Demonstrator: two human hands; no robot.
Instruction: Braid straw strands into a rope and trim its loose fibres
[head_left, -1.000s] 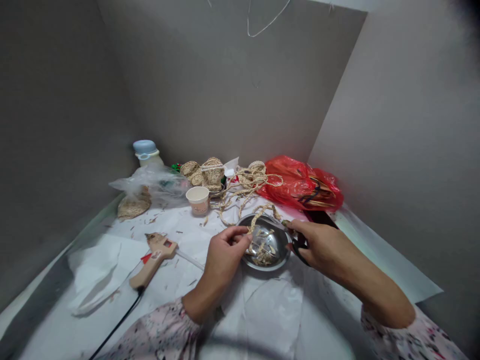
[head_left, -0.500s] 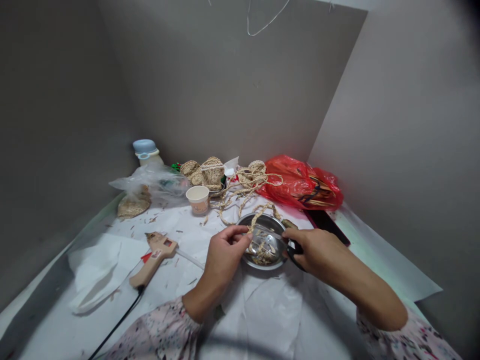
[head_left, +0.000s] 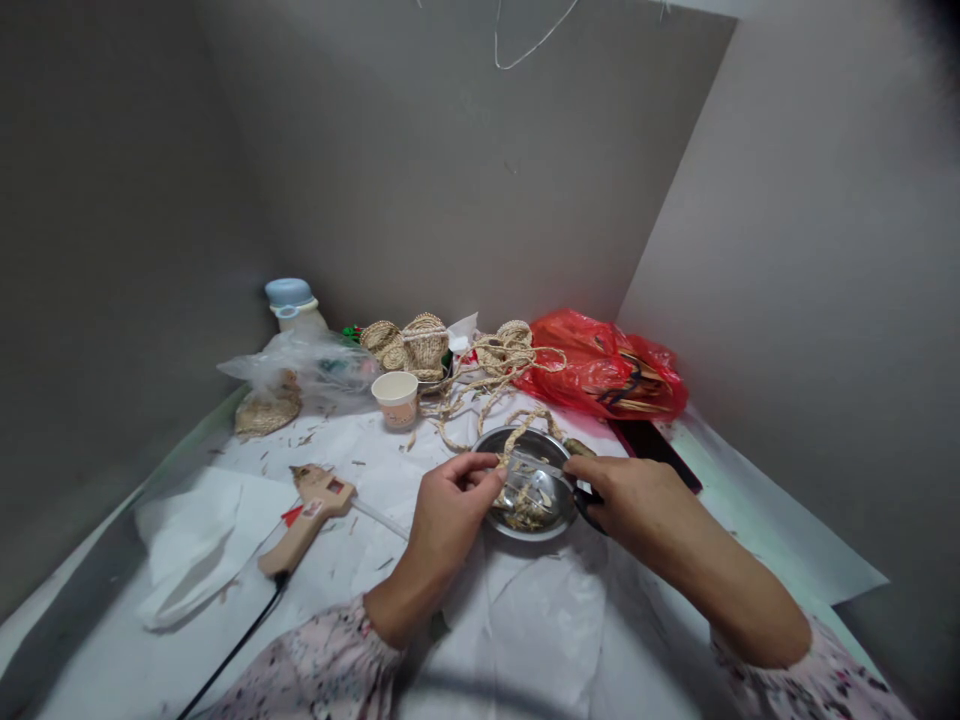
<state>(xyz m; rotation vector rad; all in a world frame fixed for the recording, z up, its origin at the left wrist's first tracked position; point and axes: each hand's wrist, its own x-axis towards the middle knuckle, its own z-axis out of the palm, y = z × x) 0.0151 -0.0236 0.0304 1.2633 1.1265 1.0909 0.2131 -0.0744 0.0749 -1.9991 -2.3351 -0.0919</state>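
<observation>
The braid arches over the far side of a metal bowl, its near part above the bowl. The left hand pinches it between thumb and fingers at the bowl's left side. The right hand, at the opposite side, grips scissors by their black handles; the blades point left across the bowl toward the braid, but whether they touch it is too small to tell. Loose scraps lie in the bowl.

Beyond it, more cord lies in loops, with a paper cup to the left and a red bag to the right. A glue gun lies left of the left hand, near a crumpled white sheet. Woven pieces stand near the back wall, and a blue-lidded bottle stands behind a clear bag.
</observation>
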